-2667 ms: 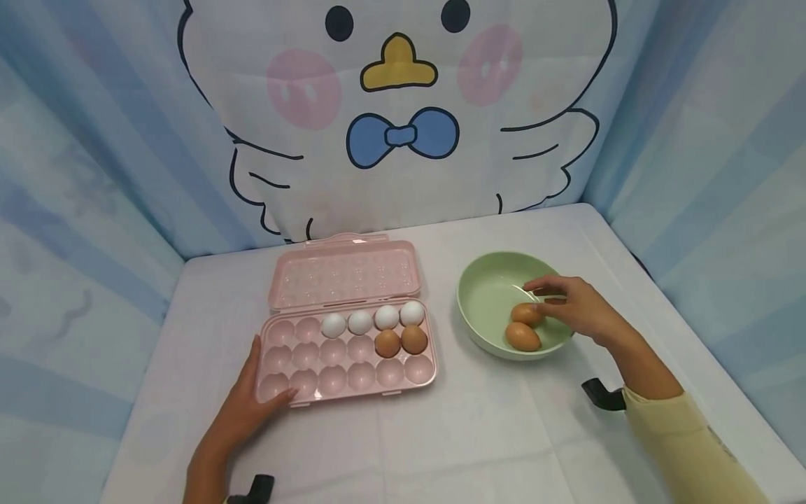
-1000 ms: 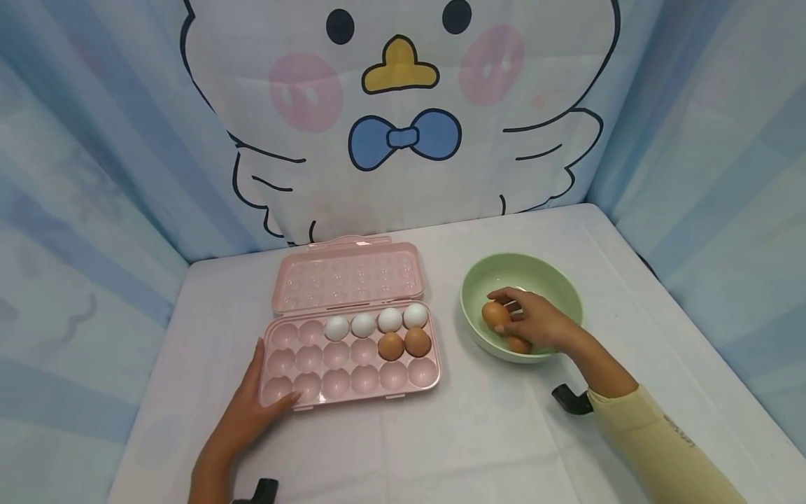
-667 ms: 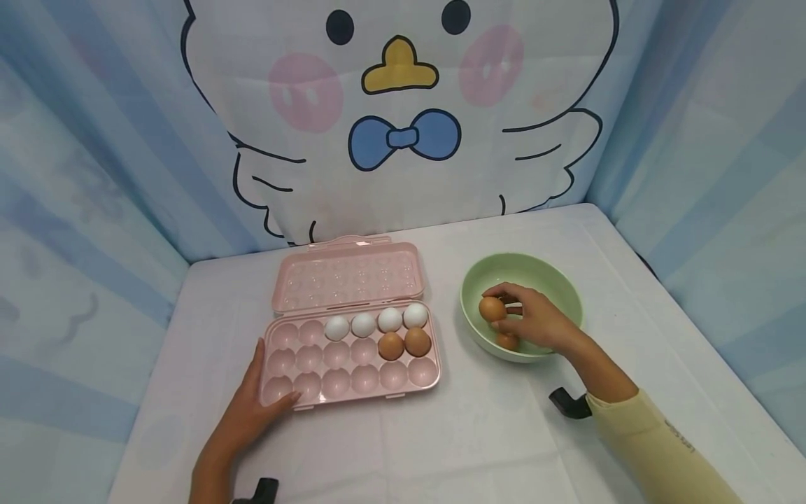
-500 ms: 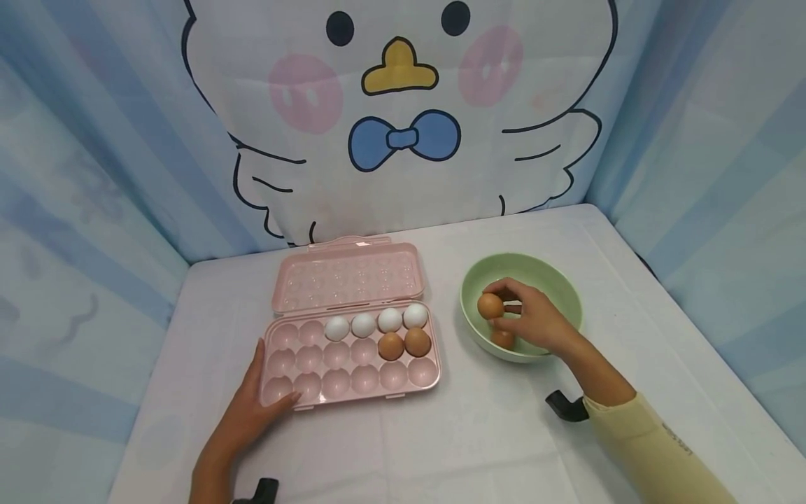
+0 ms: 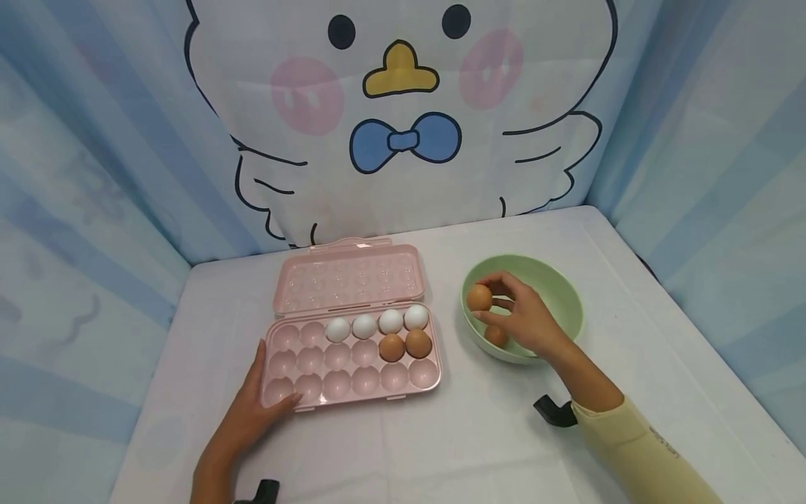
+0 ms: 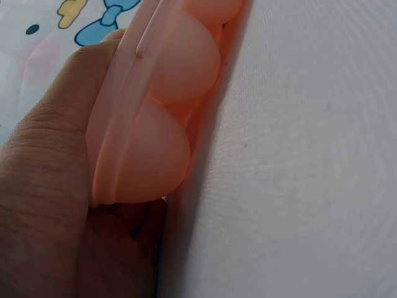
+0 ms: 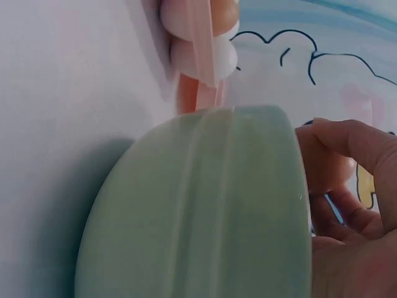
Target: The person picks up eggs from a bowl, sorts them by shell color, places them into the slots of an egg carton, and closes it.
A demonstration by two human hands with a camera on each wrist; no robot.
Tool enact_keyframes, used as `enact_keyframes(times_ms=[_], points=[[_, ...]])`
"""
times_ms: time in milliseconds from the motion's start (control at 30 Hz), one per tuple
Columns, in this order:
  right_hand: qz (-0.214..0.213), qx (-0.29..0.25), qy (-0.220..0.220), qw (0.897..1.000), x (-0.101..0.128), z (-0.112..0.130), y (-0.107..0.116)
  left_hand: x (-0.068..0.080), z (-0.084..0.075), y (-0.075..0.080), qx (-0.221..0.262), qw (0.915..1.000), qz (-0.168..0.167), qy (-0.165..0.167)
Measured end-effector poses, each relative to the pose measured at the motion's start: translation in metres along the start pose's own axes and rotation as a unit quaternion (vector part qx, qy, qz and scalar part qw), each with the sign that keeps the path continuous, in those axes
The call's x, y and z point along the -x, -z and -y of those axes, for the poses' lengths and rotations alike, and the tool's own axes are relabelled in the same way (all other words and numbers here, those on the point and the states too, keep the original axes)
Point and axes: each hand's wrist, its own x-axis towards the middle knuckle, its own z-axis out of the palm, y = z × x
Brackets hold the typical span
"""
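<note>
Right hand: the right hand (image 5: 525, 322) pinches a brown egg (image 5: 479, 297) in its fingertips, above the green bowl's (image 5: 563, 290) left rim.
Egg: light, fragile, smooth; best held gently round its sides.
Left hand: the left hand (image 5: 252, 413) lies flat against the pink egg tray's (image 5: 352, 381) near-left corner.

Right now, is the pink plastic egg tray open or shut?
Open: the pink plastic egg tray has its lid folded back flat, with white and brown eggs exposed.
</note>
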Motion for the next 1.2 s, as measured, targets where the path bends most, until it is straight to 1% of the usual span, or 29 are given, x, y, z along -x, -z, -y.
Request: enact_keyframes(times_ms=[100, 233, 400, 500, 700, 767, 1000, 1100, 1200], points=[[-0.002, -0.007, 0.012, 1.000, 0.000, 0.006, -0.006, 0.001, 0.001, 0.000, -0.001, 1.0000, 0.000, 0.001], [0.008, -0.021, 0.033, 0.999, -0.002, 0.014, -0.016, 0.001, 0.001, 0.000, -0.006, 1.0000, -0.003, 0.004], [0.030, -0.059, 0.060, 0.996, -0.003, 0.022, -0.032, 0.001, 0.001, 0.001, -0.012, 0.9999, -0.001, 0.009], [0.041, -0.079, 0.066, 0.994, -0.002, 0.024, -0.042, 0.001, 0.001, 0.001, -0.013, 0.9999, 0.002, 0.011], [0.059, -0.109, 0.068, 0.990, -0.002, 0.028, -0.060, 0.000, -0.001, 0.002, -0.007, 0.9998, 0.004, 0.018], [0.065, -0.112, 0.067, 0.989, -0.003, 0.029, -0.065, 0.001, -0.002, 0.002, -0.006, 0.9997, 0.004, 0.022], [0.092, -0.105, 0.058, 0.989, -0.008, 0.032, -0.080, 0.000, -0.001, 0.002, -0.002, 0.9998, 0.001, 0.020], [0.106, -0.110, 0.055, 0.987, -0.010, 0.031, -0.088, 0.000, 0.000, 0.002, -0.002, 0.9998, 0.001, 0.020], [0.118, -0.118, 0.048, 0.985, -0.013, 0.029, -0.096, -0.001, 0.000, 0.002, -0.002, 0.9996, 0.003, 0.027]])
